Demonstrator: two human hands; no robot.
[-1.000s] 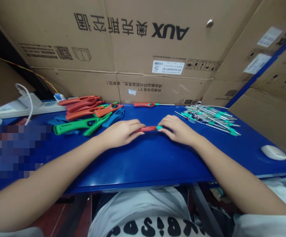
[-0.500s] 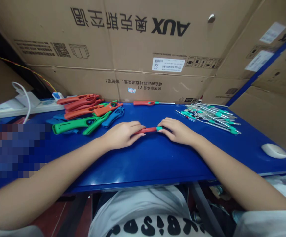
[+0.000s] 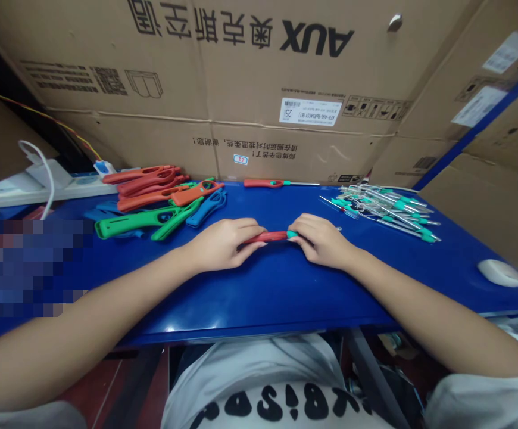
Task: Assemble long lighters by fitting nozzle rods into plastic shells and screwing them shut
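Observation:
A stick lighter's red handle (image 3: 273, 236) is gripped by my left hand (image 3: 227, 243), its fingers closed round the left part. My right hand (image 3: 319, 239) pinches the teal collar (image 3: 292, 235) at the handle's right end. A small metal tip peeks out past the right hand's knuckles; the rest of the metal tube is hidden in that hand. Beyond the hands lies another stick lighter (image 3: 263, 183) with a red handle, teal collar and metal tube.
Red, orange, green and blue lighter handles (image 3: 129, 223) are piled at left. Several metal tubes with teal collars and wires (image 3: 399, 205) lie at right. A white computer mouse (image 3: 501, 273), a power strip (image 3: 9, 201) and a cardboard wall (image 3: 241, 77) surround the blue table (image 3: 259, 298).
The view has shifted slightly. Both hands keep their hold on the red handle and teal collar, and a metal tip now shows behind my right hand.

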